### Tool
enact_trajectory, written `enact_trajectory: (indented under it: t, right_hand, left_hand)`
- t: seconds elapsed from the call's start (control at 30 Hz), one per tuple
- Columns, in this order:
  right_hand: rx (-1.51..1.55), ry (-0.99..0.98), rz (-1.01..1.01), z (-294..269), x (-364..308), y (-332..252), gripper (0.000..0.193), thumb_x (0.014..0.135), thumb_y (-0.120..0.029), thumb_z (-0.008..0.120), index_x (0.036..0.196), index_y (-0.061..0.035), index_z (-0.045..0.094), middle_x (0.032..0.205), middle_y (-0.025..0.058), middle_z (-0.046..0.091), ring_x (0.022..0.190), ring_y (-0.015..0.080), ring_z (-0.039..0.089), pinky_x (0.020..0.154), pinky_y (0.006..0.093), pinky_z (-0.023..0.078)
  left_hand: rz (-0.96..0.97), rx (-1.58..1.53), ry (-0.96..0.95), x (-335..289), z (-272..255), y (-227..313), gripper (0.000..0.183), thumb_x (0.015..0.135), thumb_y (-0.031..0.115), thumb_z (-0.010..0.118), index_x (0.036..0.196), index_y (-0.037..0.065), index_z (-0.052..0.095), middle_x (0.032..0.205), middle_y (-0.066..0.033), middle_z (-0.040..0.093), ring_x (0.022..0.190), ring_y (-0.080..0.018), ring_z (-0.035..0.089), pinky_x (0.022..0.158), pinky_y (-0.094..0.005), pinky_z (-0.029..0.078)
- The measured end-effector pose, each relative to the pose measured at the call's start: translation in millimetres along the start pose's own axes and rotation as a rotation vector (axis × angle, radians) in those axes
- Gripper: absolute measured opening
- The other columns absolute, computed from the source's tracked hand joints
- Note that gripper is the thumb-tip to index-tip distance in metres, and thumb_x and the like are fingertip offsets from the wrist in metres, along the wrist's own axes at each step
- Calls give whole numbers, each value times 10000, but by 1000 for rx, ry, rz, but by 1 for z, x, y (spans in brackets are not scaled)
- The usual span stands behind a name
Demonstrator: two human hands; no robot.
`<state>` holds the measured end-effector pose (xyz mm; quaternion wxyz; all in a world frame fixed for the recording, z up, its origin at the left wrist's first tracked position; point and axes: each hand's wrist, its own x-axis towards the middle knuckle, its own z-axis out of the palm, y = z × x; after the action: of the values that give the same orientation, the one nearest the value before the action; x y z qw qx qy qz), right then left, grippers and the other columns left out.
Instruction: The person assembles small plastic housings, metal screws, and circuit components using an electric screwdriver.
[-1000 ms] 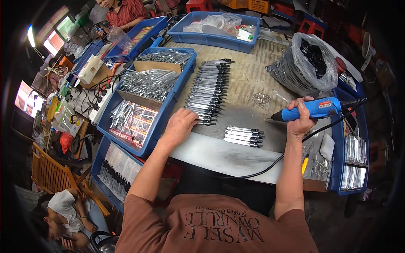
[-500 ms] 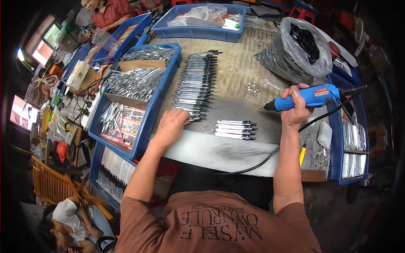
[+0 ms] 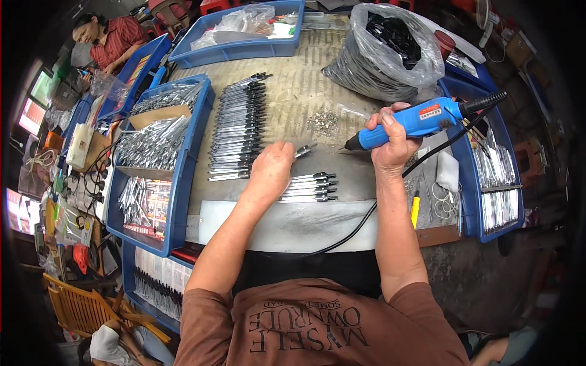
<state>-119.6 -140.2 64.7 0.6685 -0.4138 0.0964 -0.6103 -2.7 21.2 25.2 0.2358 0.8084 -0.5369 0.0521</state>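
My right hand (image 3: 394,146) is wrapped round a blue electric screwdriver (image 3: 427,118), its dark tip pointing left over the worktable. My left hand (image 3: 273,168) pinches a slender silver metal rod with a dark end (image 3: 303,150), which pokes out right of the fingers toward the driver tip but apart from it. Beyond and left of that hand lies a long row of similar black-ended rods (image 3: 237,131). A smaller group of these rods (image 3: 310,188) lies beside my left wrist, partly covered by it. A pile of small metal bits, possibly screws (image 3: 328,123), sits beyond the driver tip.
A blue divided tray (image 3: 199,146) of metal rods stands left; another blue tray (image 3: 516,204) is right. A clear bag of black parts (image 3: 348,70) stands at the back. The driver's black cable (image 3: 360,226) crosses the front edge. A co-worker (image 3: 119,43) sits far left.
My left hand has moved right from the near end of the long row and now holds one rod near the driver. The right hand keeps the screwdriver. The whole view has shifted.
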Motion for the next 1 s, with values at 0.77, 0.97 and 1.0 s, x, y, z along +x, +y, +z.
enact_trajectory:
  t: [0.77, 0.97, 1.0]
  right_hand:
    - [1, -6, 6, 0, 1, -2, 293, 653, -30, 572, 905, 47, 443, 678, 92, 486, 505, 183, 513, 509, 296, 444]
    - [-12, -4, 0, -2, 1, 1, 291, 653, -34, 569, 902, 49, 444, 683, 93, 485, 502, 179, 512, 507, 297, 442]
    - [-19, -3, -2, -1, 1, 0, 290, 653, -37, 570, 901, 49, 445, 681, 93, 485, 503, 178, 512, 506, 295, 442]
  left_hand:
    - [30, -39, -89, 21, 11, -3, 85, 738, 51, 551, 803, 9, 517, 781, -163, 528, 772, -338, 528, 675, -409, 420]
    - [-5, 71, -84, 18, 12, 0, 107, 731, 59, 560, 829, 27, 531, 785, -147, 534, 782, -322, 530, 673, -401, 429]
    - [-4, 100, -88, 18, 11, 1, 113, 729, 61, 562, 835, 31, 534, 786, -139, 536, 790, -315, 530, 675, -396, 432]
